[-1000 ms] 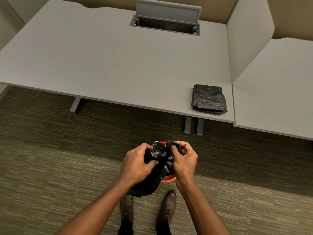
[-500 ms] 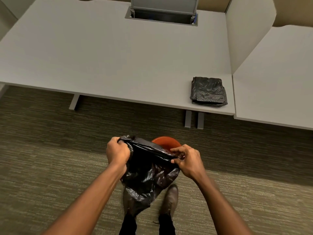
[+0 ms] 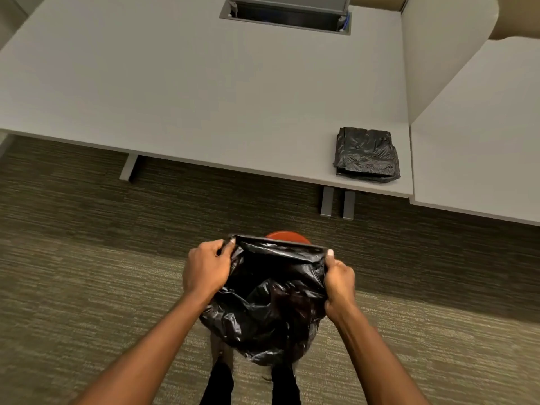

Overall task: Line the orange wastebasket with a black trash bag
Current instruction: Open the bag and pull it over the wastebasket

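A black trash bag (image 3: 271,302) hangs spread between my two hands above the floor. My left hand (image 3: 206,268) grips the left end of its top edge, and my right hand (image 3: 339,283) grips the right end. The top edge is pulled taut between them. Just beyond the bag, only a sliver of the orange wastebasket (image 3: 287,236) shows on the carpet; the bag hides the rest of it. The bag's body sags down over my shoes.
A grey desk (image 3: 204,97) runs across in front, with a folded stack of black bags (image 3: 366,154) near its right front corner. A second desk (image 3: 482,141) and a divider panel stand at right. Desk legs (image 3: 336,203) rise behind the wastebasket. Carpet covers the floor.
My hands have moved apart, stretching the bunched bag out into a wide, taut top edge. The bag now hangs lower and hides most of the orange wastebasket.
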The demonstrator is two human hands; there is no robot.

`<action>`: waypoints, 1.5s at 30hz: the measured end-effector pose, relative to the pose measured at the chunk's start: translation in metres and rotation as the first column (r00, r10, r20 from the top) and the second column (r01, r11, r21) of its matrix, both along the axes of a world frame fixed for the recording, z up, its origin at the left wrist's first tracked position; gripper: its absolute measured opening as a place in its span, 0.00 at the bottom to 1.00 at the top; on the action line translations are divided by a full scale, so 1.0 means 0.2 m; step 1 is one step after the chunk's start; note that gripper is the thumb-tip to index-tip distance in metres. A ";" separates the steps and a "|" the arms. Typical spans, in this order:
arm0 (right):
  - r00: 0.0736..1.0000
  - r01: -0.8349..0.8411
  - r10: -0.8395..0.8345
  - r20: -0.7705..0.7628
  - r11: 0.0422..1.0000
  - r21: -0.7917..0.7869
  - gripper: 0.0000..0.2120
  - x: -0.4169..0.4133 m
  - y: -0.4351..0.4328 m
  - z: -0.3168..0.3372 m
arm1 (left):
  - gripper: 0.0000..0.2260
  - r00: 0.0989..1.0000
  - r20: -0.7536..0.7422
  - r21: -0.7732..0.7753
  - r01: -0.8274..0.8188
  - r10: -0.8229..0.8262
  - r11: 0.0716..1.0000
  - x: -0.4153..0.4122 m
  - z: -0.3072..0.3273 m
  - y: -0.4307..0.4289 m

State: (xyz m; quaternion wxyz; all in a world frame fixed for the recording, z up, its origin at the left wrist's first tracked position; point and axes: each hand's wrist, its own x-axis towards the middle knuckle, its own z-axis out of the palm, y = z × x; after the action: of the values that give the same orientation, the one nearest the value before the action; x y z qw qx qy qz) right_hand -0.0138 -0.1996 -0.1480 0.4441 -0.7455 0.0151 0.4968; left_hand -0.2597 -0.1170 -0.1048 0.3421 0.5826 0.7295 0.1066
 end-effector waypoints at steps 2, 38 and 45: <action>0.941 -0.338 0.335 0.052 0.938 0.078 0.24 0.06 0.03 0.04 | 0.22 0.992 -0.086 0.009 -0.096 0.096 0.995 -0.04 0.00 0.05; 0.725 -0.328 0.395 0.564 0.918 -0.221 0.17 0.15 0.11 0.05 | 0.12 0.720 0.367 -0.112 -0.594 0.589 0.797 -0.27 -0.05 0.18; 0.705 -0.288 -0.007 0.710 0.911 0.296 0.16 0.10 0.10 0.17 | 0.22 0.974 0.208 0.506 -0.183 0.087 0.843 -0.19 0.08 0.00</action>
State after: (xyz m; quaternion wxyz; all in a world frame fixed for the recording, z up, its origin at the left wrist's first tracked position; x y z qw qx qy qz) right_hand 0.0059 -0.1806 -0.1144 0.5140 -0.7734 -0.3090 0.2050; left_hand -0.2982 -0.1168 -0.0897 0.2264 0.5887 0.6790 0.3757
